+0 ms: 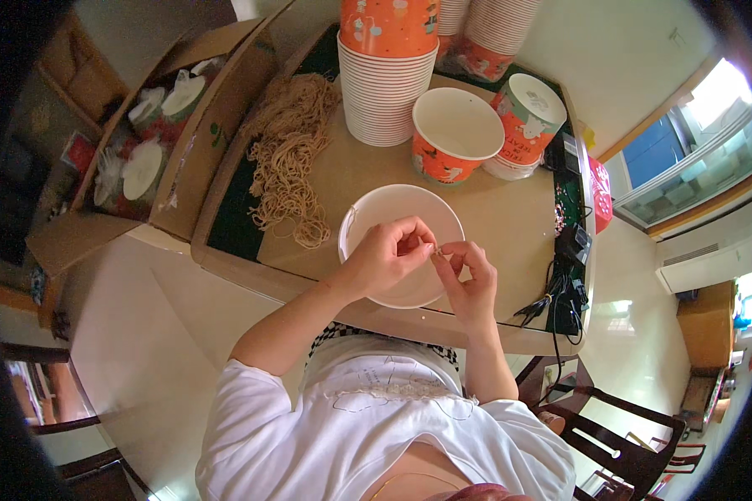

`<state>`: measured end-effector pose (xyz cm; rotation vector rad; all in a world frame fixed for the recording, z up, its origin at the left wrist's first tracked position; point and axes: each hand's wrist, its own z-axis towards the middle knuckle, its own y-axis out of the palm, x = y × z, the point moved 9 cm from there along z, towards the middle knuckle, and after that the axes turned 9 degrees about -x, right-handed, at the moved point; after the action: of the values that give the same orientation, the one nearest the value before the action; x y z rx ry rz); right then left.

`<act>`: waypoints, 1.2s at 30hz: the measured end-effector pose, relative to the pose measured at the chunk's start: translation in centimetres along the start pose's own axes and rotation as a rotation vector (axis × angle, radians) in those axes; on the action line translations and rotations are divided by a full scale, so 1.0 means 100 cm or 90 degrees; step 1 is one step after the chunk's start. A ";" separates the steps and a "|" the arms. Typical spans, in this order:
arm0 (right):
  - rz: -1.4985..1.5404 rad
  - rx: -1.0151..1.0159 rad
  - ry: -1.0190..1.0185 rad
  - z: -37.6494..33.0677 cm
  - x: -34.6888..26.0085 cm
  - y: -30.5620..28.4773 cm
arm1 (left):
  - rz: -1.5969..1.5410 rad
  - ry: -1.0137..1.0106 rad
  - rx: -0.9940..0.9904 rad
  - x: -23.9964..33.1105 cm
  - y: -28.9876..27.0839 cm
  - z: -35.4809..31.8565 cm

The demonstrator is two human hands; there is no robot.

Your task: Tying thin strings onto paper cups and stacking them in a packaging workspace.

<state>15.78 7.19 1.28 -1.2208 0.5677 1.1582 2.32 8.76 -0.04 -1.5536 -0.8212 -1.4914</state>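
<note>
Pale flooring and dark wooden chairs (pixel 635 442) surround a tan table (pixel 510 225) seen from above, with the person in a white shirt seated at its near edge. Closest in, the left hand (pixel 384 255) and the right hand (pixel 468 280) meet over a white bowl (pixel 376 209) that sits near the table's front edge; both have thumb and fingertips pinched together on something very thin between them, probably a noodle strand (pixel 434 250), though it is too fine to make out clearly. From this pose, the likely trouble is the strand snapping if the two hands pull apart too sharply, or slipping out of the pinch and dropping past the bowl's rim onto the table or the lap, since the hands hover near the bowl's right-hand side and not over its middle. A forearm leaning on the rim could also tip the bowl, which lies close to the edge. Beyond the bowl on the left, a loose heap of brown noodles (pixel 288 154) sprawls across the table and over a dark mat; a careless reach could drag tangled strands off toward the open cardboard box (pixel 192 142) beside it. Farther back stand an open orange paper cup (pixel 453 134), a lidded cup (pixel 528 113) just beside it, and a tall stack of cups (pixel 388 75), which a stretched arm might knock over. Black cables (pixel 560 296) and a small device lie at the right edge, well apart from the hands.
</note>
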 end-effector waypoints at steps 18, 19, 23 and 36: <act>0.065 -0.006 0.036 -0.002 0.009 0.000 | 0.002 0.000 0.015 0.005 0.000 0.002; 0.038 -0.010 0.002 -0.001 0.004 -0.001 | 0.006 0.000 0.016 0.007 0.000 0.002; -0.057 0.005 -0.074 -0.001 -0.009 -0.004 | 0.017 0.000 0.016 0.007 0.000 0.002; 0.018 0.014 0.031 -0.005 -0.002 -0.001 | 0.012 0.036 0.019 0.013 0.005 0.000</act>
<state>15.92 6.63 1.38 -1.2287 0.6346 1.1461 2.88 8.41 1.19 -1.4864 -0.7911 -1.4954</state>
